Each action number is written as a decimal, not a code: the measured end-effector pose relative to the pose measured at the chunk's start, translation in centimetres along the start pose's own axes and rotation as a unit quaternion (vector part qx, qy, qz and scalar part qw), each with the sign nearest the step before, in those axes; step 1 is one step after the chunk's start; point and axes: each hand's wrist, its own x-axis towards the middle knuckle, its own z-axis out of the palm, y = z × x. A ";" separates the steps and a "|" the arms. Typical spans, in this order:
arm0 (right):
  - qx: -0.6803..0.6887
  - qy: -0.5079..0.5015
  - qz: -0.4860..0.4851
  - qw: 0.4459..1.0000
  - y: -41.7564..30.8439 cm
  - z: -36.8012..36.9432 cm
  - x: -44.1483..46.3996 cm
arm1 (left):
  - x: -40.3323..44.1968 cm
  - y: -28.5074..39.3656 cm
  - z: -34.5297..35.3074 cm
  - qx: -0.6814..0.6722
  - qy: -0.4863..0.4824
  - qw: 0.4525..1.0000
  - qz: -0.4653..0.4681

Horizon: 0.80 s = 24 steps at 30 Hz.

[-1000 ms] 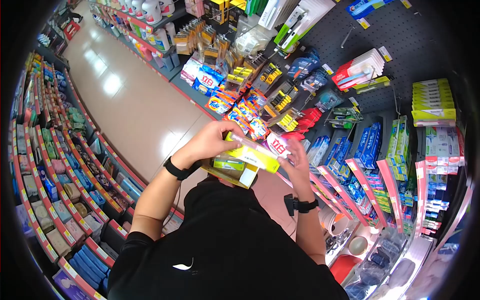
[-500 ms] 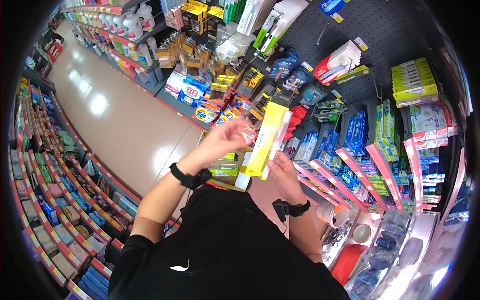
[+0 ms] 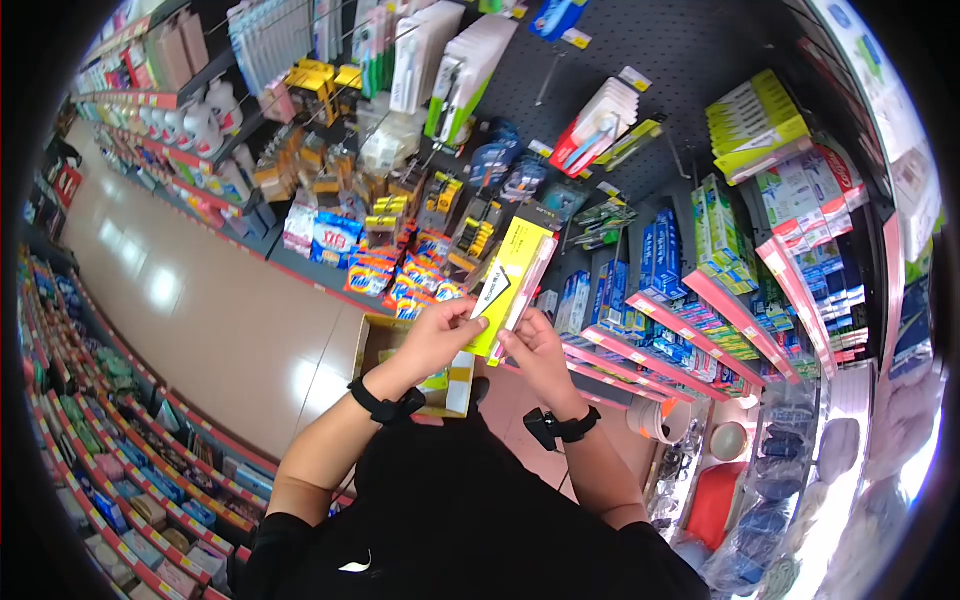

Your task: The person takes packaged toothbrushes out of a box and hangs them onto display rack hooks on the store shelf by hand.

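A yellow toothbrush pack (image 3: 509, 280) with a dark top edge and a clear strip along its right side is held up in front of me, tilted. My left hand (image 3: 436, 338) pinches the lower left edge, its thumb on the front. On the lower right side, my right hand (image 3: 538, 357) is closed around the clear strip. Below the hands stands an open carton (image 3: 458, 392), partly hidden by my left arm, with something yellow-green inside.
A pegboard (image 3: 690, 60) ahead carries hanging toothbrush packs (image 3: 598, 122). Toothpaste boxes (image 3: 660, 252) line the pink-edged shelves at right. Detergent bags (image 3: 370, 272) lie on a low shelf. More shelving (image 3: 130, 420) runs along the left, past the tiled floor (image 3: 215, 300).
My left hand, raised off the front of the pack half a second ago, now grips its lower left edge. The view has turned right, and the pack's printed front faces me more.
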 end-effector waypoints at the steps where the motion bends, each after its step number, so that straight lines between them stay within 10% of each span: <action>1: -0.008 0.000 -0.009 1.000 -0.5 -0.4 0.3 | 0.7 0.1 0.4 -0.016 0.000 1.000 0.001; 24: -0.055 0.119 -0.147 0.980 -8.6 -15.9 5.1 | 17.3 4.4 13.7 0.005 -0.080 0.994 0.078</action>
